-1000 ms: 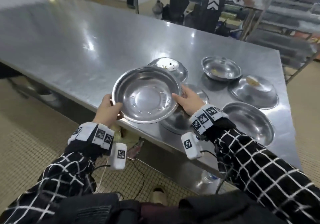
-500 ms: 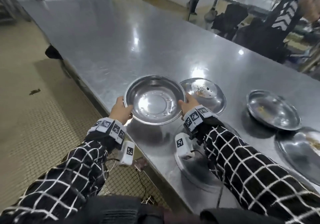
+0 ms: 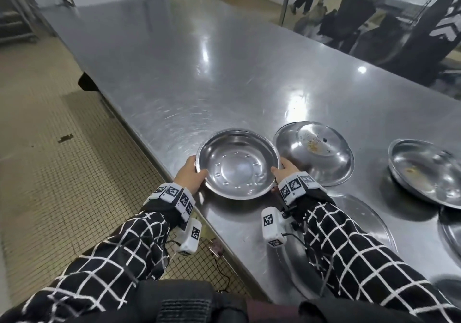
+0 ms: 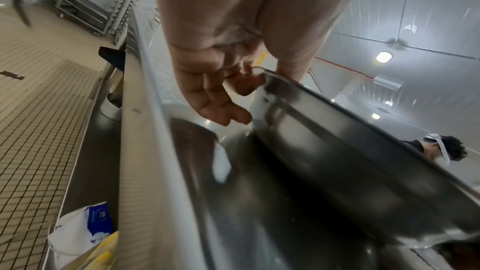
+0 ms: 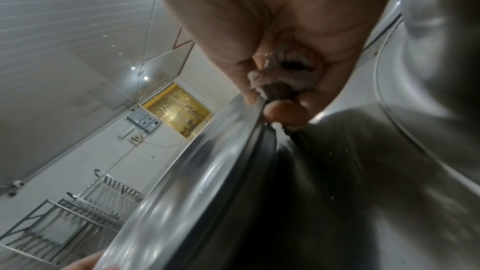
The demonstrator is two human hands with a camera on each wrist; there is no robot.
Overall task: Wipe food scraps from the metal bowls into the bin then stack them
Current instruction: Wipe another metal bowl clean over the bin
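A long stainless-steel worktop (image 3: 224, 68) runs across a tiled kitchen floor (image 3: 50, 173), with a wheeled metal rack (image 4: 101, 1) standing near its far end. At the worktop's near edge, a person in black-and-white checked sleeves holds a clean metal bowl (image 3: 237, 163), tilted a little and just above the surface (the left wrist view shows a gap under it). The left hand (image 3: 190, 176) has its grip on the bowl's left rim, thumb on the inner lip and fingers (image 4: 221, 108) loosely curved under the outside wall. The right hand (image 3: 284, 170) pinches the opposite rim while also keeping a crumpled, soiled tissue (image 5: 285, 77) tucked in its palm. Just right of the held bowl rests a second bowl (image 3: 314, 155) speckled with food scraps (image 3: 314, 145), and farther right a third bowl (image 3: 424, 173) shows a smear of residue. Under the worktop lies a white-and-blue bag (image 4: 83, 229).
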